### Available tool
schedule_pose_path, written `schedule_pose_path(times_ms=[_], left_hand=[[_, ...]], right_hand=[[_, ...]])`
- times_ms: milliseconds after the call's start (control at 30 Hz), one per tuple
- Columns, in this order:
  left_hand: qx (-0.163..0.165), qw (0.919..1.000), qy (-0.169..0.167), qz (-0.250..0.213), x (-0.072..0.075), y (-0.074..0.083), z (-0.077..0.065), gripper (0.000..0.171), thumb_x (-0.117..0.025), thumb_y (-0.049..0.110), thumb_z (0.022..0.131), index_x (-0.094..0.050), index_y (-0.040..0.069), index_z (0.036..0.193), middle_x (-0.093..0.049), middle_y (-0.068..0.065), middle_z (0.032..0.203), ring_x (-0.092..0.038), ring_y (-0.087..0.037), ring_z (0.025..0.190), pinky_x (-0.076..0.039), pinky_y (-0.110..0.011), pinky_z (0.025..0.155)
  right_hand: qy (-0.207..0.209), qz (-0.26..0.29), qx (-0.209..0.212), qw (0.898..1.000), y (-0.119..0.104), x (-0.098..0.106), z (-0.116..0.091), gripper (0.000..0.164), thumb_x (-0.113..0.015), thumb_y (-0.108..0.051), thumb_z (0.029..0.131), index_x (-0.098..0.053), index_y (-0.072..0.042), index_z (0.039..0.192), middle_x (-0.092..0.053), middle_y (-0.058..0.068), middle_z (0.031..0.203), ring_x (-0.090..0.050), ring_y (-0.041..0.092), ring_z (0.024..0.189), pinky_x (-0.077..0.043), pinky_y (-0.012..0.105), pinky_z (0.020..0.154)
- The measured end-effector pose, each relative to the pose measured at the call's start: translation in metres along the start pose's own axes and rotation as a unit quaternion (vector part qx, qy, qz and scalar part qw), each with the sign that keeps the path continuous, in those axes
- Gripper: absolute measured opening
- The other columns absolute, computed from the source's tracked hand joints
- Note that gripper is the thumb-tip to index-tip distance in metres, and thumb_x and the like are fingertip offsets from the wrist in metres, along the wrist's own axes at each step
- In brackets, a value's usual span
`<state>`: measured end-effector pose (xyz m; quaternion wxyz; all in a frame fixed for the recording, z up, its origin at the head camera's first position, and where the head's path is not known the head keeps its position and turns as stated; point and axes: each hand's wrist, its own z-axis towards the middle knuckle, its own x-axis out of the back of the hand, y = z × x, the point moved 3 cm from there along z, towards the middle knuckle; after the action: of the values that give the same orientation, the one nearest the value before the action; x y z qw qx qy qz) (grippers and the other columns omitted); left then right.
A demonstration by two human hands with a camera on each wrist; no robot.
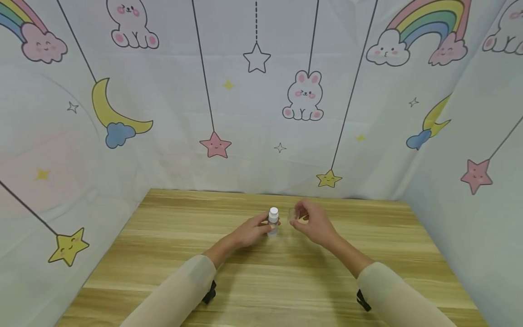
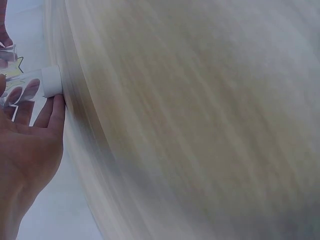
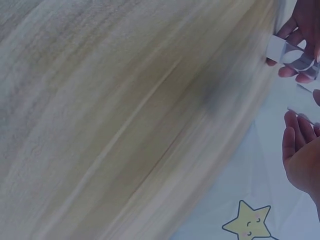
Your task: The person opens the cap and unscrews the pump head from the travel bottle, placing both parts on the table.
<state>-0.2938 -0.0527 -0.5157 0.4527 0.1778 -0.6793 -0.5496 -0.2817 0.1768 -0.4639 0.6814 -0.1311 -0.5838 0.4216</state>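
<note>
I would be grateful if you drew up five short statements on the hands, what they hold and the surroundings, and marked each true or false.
1. The left hand holds a small bottle. True.
2. The right hand holds a small clear piece. True.
3. The clear piece is fitted onto the bottle. False: in the head view it is held apart from the bottle, to its right.
4. The tabletop shows a wood-grain pattern. True.
5. The backdrop is plain black. False: the backdrop is pale and printed with cartoon pictures.
</note>
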Motion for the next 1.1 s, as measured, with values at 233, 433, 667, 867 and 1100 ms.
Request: schedule_pose_path(times_ms=[233,433,667,867,1100], left_hand=[[-0.001,1.0,-0.001,0.003,0.001,0.001,0.0,0.053,-0.048,0.031,0.114,-0.04,0.013,0.164,-0.058,-0.011,0.151,-0.048,-0.039,0.146,-0.039,-0.058,0.119],[0.003,1.0,-0.003,0.005,0.002,0.001,0.0,0.052,-0.048,0.03,0.114,-0.041,0.015,0.163,-0.059,-0.009,0.15,-0.049,-0.035,0.146,-0.041,-0.055,0.118],[0.0,0.9999,0.0,0.01,0.002,0.0,0.001,0.054,-0.049,0.031,0.114,-0.041,0.008,0.162,-0.061,-0.01,0.149,-0.049,-0.035,0.145,-0.04,-0.055,0.119],[-0.004,0.9998,0.005,0.016,0.002,0.002,0.0,0.051,-0.048,0.03,0.115,-0.043,0.008,0.16,-0.061,-0.011,0.148,-0.052,-0.035,0.143,-0.041,-0.055,0.118],[-0.005,0.9998,0.006,0.018,0.001,0.004,-0.001,0.051,-0.048,0.03,0.115,-0.044,0.005,0.159,-0.062,-0.011,0.148,-0.052,-0.034,0.143,-0.04,-0.055,0.119]], right_hand=[[-0.015,-0.017,-0.008,1.0,0.004,-0.007,0.0,0.028,-0.084,-0.014,0.092,-0.063,-0.011,0.111,-0.068,0.0,0.099,-0.067,0.017,0.094,-0.058,0.04,0.085],[-0.024,-0.019,-0.008,0.999,0.008,-0.012,0.0,0.028,-0.084,-0.013,0.093,-0.061,-0.011,0.109,-0.067,-0.002,0.098,-0.067,0.014,0.094,-0.057,0.038,0.085],[-0.033,-0.02,-0.014,0.999,0.013,-0.016,0.002,0.029,-0.084,-0.013,0.092,-0.062,-0.011,0.11,-0.068,0.0,0.099,-0.069,0.018,0.096,-0.057,0.039,0.086],[-0.045,-0.041,-0.007,0.998,0.016,-0.019,0.004,0.027,-0.085,-0.011,0.091,-0.063,-0.01,0.108,-0.068,0.001,0.096,-0.069,0.017,0.093,-0.058,0.039,0.086],[-0.06,-0.048,-0.004,0.997,0.02,-0.021,0.006,0.027,-0.084,-0.01,0.091,-0.063,-0.009,0.108,-0.069,0.0,0.098,-0.069,0.015,0.094,-0.06,0.039,0.087]])
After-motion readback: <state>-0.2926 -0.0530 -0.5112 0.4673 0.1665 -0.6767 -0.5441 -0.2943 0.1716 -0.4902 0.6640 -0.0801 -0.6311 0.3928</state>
